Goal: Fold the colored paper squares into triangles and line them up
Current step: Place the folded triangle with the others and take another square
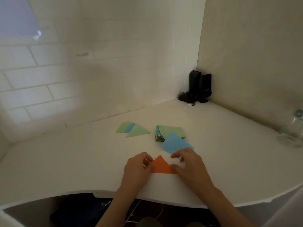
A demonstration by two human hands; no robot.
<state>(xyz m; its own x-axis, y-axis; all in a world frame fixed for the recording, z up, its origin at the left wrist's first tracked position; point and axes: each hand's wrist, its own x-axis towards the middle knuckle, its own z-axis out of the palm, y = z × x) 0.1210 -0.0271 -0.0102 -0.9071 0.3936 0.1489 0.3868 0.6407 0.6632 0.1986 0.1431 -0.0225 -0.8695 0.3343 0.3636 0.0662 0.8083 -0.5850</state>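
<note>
An orange paper triangle [161, 165] lies flat on the white counter [82, 161], near its front edge. My left hand [136, 169] pinches the triangle's left corner, and my right hand [190, 166] presses its right corner with the thumb. Just beyond my right hand a loose blue square [176, 143] leans against the stack of colored squares [170, 132], which has a green sheet on top. To the left of the stack sits a short row of folded triangles [132, 129]: green, blue, green, overlapping each other.
Black speakers [199, 86] with a small black device and cable stand in the back corner. A clear glass object [291, 128] sits at the far right edge. Tiled wall rises behind; the counter's curved front edge is close below my wrists.
</note>
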